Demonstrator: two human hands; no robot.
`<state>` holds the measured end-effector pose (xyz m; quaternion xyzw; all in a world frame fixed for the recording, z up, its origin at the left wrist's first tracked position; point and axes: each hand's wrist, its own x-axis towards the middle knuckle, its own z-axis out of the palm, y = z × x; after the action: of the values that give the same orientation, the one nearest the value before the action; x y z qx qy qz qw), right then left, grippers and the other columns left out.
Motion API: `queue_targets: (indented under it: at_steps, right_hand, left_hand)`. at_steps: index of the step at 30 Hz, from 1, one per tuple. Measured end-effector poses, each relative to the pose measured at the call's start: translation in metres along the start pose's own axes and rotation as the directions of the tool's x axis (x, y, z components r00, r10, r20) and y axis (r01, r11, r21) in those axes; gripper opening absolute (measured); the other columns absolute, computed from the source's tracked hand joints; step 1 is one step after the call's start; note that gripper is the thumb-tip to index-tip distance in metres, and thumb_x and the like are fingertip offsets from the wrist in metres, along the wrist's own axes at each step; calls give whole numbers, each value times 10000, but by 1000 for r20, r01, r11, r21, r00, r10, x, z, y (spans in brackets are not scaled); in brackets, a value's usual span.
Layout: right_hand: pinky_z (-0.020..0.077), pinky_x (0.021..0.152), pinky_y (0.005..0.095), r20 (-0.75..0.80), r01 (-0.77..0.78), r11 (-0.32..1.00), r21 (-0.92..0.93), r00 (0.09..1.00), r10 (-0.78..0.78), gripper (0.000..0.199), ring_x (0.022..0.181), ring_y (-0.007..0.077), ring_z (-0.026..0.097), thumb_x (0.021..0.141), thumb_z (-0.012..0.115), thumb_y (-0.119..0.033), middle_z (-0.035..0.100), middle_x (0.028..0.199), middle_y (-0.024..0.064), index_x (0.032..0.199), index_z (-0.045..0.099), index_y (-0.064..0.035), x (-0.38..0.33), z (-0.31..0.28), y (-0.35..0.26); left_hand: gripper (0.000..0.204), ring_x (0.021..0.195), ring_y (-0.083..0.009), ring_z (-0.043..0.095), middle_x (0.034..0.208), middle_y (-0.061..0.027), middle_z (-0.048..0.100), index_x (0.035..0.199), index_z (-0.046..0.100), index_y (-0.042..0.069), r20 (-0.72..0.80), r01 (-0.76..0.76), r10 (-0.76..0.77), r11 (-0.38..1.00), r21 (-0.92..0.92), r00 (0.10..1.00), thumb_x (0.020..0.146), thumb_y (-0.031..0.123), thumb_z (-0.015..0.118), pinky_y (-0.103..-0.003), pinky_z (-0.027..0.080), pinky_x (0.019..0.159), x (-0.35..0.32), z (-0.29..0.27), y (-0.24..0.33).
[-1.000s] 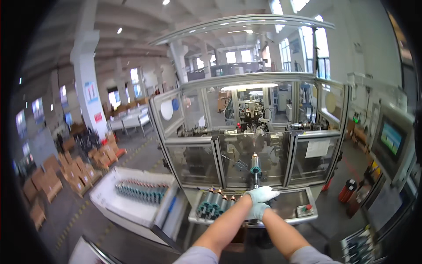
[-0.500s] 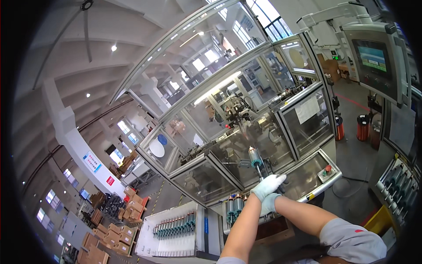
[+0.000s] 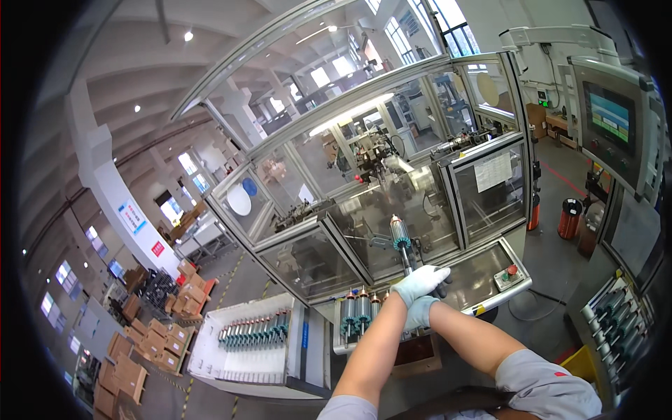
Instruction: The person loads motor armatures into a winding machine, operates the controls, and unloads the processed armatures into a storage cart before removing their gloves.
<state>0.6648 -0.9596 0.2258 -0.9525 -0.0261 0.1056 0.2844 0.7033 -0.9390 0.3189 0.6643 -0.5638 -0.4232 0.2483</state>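
Note:
My left hand (image 3: 418,281), in a pale glove, is closed with its fingers bent toward the right. Whatever it grips is hidden. Beneath it and crossing close at the wrist, my right hand (image 3: 419,313) is gloved too; its fingers are mostly covered by the left. Just beyond the hands stands a motor armature (image 3: 400,234) with teal slots and a coppery top, tilted slightly, its shaft running down toward my gloves. Whether a hand touches that shaft I cannot tell. Several more armatures (image 3: 361,311) stand in a row left of my left forearm.
A glass-walled machine (image 3: 322,241) with an aluminium frame rises ahead. Its metal shelf (image 3: 476,280) carries a red button box (image 3: 513,276). A white bin (image 3: 203,364) of armatures is at lower left, another armature rack (image 3: 616,315) at right. A control screen (image 3: 607,119) hangs upper right.
The view has shifted, so the machine and bins sit differently in the picture. My hands remain together near the armature's shaft, with little visible change in their pose.

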Motion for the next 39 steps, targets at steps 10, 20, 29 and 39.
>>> queue_targets:
  at_steps: [10,20,29,39]
  right_hand:
    - [246,1185,339,106,49,989,-136,994,-34,581,1394,233,408,1024,375,-470,466,1511,104,1445,471,-81,-19,-13,-23]
    - [279,1177,357,-30,273,931,-244,957,-288,551,1349,248,455,1007,413,-462,496,1477,117,1418,491,-103,43,39,80]
    - [276,1185,366,34,139,962,-235,990,-135,578,1402,251,403,979,501,-456,454,1517,114,1443,479,-112,25,-10,-10]
    - [254,1201,361,105,320,909,-266,947,-303,586,1439,211,354,1029,378,-453,366,1583,81,1515,389,-126,57,56,119]
  left_hand:
    - [482,664,-186,658,761,-119,707,1021,704,-8,-50,-18,18,1000,-9,999,1005,427,497,-331,520,654,3,-5,-10]
    - [530,921,-340,673,977,-199,724,975,744,19,-62,-267,306,899,347,950,969,480,482,-414,499,873,9,-16,-33]
    - [465,925,-422,640,985,-227,696,1004,713,76,-128,-184,290,833,522,948,997,436,421,-502,479,848,8,-13,-61]
    - [557,963,-382,665,1023,-234,713,1015,738,-11,-147,-186,258,905,382,955,957,484,488,-429,493,900,23,1,-28]
